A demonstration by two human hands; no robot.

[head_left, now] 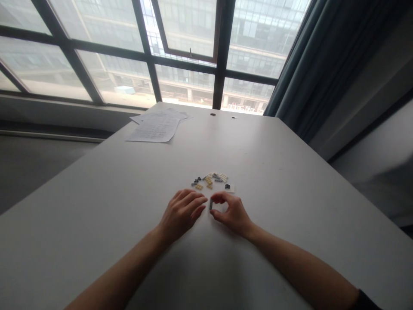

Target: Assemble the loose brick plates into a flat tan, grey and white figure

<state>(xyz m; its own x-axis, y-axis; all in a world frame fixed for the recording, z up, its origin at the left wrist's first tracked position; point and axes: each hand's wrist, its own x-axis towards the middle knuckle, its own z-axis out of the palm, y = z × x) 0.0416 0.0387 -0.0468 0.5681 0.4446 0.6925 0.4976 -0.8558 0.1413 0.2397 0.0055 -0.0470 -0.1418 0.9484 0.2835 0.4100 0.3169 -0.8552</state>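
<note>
My right hand (232, 213) pinches a small grey brick piece (211, 204) between thumb and fingertips, holding it by its two ends. To the left of the piece is my left hand (184, 212), its thumb and fingers apart and nothing visible between them. Just beyond both hands lies a loose group of small bricks: tan ones (208, 181), white ones (223, 177), black ones (197, 179) and grey ones. A black piece (227, 186) rests by a flat white piece (232, 188), beyond my right hand.
The bricks lie on a large white table (258, 172). Several printed sheets of paper (155, 129) overlap at its far left edge. Two round holes are near the far edge. Windows stand behind the table, with a dark curtain (303, 64) at the right.
</note>
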